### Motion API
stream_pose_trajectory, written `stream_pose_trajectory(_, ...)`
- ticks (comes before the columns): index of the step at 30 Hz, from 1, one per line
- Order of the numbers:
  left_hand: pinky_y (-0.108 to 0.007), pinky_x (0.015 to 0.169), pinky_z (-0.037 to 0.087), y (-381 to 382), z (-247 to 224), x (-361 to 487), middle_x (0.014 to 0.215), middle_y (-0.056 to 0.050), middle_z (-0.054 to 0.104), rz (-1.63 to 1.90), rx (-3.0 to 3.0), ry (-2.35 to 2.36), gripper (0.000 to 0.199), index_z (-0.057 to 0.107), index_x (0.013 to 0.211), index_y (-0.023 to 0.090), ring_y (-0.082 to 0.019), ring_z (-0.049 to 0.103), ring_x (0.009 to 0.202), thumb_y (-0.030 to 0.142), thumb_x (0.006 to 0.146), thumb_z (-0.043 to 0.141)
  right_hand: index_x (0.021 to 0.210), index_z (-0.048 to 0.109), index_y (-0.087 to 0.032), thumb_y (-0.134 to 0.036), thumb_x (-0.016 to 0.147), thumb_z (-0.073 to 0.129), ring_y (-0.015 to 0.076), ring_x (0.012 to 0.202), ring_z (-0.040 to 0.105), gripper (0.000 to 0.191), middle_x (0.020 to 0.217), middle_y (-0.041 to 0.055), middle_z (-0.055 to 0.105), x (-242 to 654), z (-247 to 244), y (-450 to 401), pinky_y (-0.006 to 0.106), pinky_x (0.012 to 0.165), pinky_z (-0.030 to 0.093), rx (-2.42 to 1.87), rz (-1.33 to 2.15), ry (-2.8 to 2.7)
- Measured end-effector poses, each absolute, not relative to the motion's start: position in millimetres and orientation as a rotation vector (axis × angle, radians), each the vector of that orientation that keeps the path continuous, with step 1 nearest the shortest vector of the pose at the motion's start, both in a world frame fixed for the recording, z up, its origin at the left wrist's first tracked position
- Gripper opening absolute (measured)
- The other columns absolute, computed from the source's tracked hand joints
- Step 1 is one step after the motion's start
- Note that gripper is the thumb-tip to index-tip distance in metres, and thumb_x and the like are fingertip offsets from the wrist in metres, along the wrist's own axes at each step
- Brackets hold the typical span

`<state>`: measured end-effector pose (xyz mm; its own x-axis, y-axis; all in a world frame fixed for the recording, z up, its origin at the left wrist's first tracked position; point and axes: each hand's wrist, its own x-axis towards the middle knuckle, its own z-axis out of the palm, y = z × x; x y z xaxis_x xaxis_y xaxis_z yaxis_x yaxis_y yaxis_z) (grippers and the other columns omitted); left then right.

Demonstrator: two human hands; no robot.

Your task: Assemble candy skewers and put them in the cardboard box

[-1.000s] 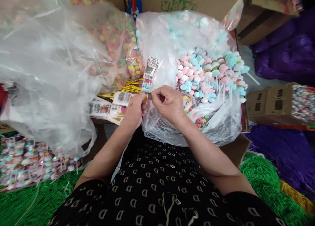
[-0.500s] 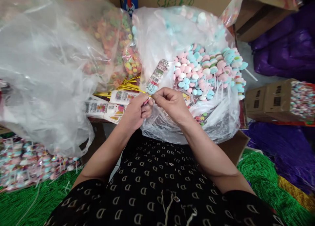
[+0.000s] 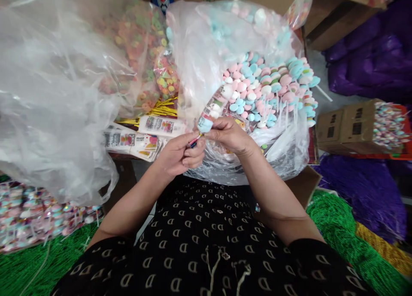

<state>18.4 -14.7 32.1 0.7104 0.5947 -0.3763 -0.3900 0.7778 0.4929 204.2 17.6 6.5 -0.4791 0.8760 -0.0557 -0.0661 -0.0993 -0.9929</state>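
A wrapped candy skewer (image 3: 214, 107) in a printed clear bag tilts up and to the right between my hands. My left hand (image 3: 183, 154) is closed round the gathered lower end of its wrapper, where a bit of pink and dark blue shows. The thumb and forefinger of my right hand (image 3: 230, 135) pinch at the neck of the bag, beside a small piece of yellow tie. Pink, white and blue candies on sticks (image 3: 270, 90) lie in a large clear bag just beyond. Flat printed wrappers (image 3: 135, 141) and golden twist ties (image 3: 164, 107) are left of my hands.
A big clear bag of orange and green ring candies (image 3: 128, 42) fills the left. Cardboard boxes (image 3: 347, 126) stand at the right, near purple bundles (image 3: 363, 193) and green bundles (image 3: 337, 223). Finished-looking candy skewers (image 3: 41, 214) lie at the lower left.
The wrapped skewer now leans further right, and its bag's lower end shows more below my fingers. My right hand has shifted slightly down and right. The whole view has moved a little.
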Motion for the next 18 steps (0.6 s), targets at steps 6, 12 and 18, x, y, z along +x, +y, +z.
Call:
stream_pose_trajectory(6,-0.016,0.036,0.023,-9.0,33.9,21.7,0.050,0.011,0.024,0.708,0.407,0.696,0.039,0.056,0.074,0.019,-0.004,0.020,0.034,0.044,0.103,0.057,0.077,0.070,-0.019,-0.061,0.088,0.074,0.0128,0.070,0.060,0.043,0.073,-0.0009,0.067,190.1,8.6,15.9,0.028,0.069,0.052,-1.212,1.166,-1.544)
stream_pose_trajectory(12,-0.018,0.039,0.022,-4.8,24.3,28.3,0.052,0.010,0.030,0.892,0.543,0.830,0.039,0.054,0.072,0.019,-0.004,0.023,0.038,0.046,0.098,0.065,0.077,0.066,-0.022,-0.045,0.103,0.057,0.0160,0.076,0.061,0.035,0.078,0.0018,0.067,180.8,12.3,7.8,0.032,0.078,0.052,-1.248,0.622,-1.788)
stream_pose_trajectory(18,-0.021,0.049,0.029,-5.4,16.0,31.9,0.064,0.005,0.047,1.078,0.929,1.136,0.030,0.056,0.073,0.020,-0.009,0.040,0.055,0.033,0.093,0.073,0.080,0.066,-0.021,-0.051,0.102,0.057,0.0154,0.073,0.061,0.038,0.077,0.0011,0.067,183.2,14.5,2.0,0.031,0.074,0.050,-1.199,0.677,-1.733)
